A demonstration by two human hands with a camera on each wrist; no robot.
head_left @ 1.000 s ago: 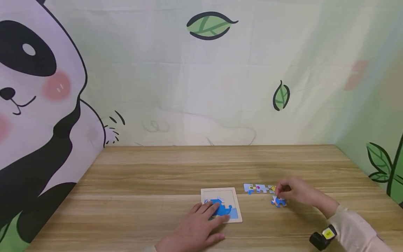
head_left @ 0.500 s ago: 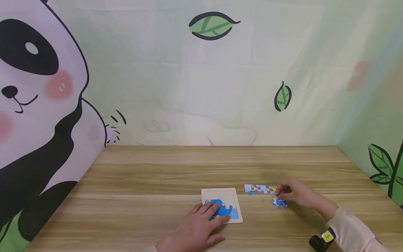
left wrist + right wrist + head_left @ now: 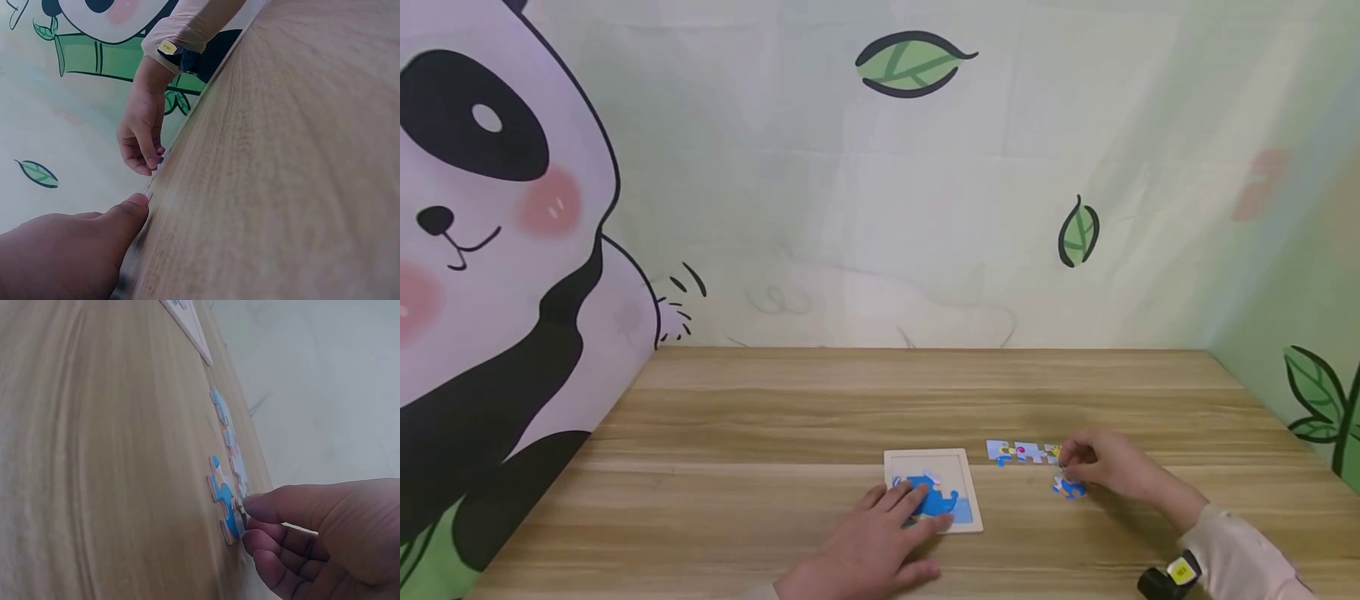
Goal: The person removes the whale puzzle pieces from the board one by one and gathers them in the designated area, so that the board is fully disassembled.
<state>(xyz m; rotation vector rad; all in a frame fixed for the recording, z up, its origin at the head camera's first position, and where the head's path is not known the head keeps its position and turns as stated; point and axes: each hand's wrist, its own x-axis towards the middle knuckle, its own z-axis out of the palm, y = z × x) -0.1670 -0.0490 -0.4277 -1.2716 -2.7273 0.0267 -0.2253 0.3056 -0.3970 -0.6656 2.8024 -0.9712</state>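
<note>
My left hand (image 3: 872,542) rests with spread fingers on a pale square puzzle tray (image 3: 923,458), covering its lower left part. Inside the tray lie joined blue puzzle pieces (image 3: 938,503), an animal-like shape. To the right of the tray, my right hand (image 3: 1111,468) pinches a small puzzle piece (image 3: 242,520) between thumb and forefinger, mostly hidden by the fingertips. Right beside those fingers lies a blue-and-white puzzle piece (image 3: 1069,488). Behind it runs a row of light blue puzzle pieces (image 3: 1030,452), whose right end my fingers partly cover.
The wooden table (image 3: 737,500) meets a printed backdrop (image 3: 760,167) with a panda and leaves at its far edge. A black device with a yellow label (image 3: 1180,571) is strapped to the right wrist, close above the tabletop.
</note>
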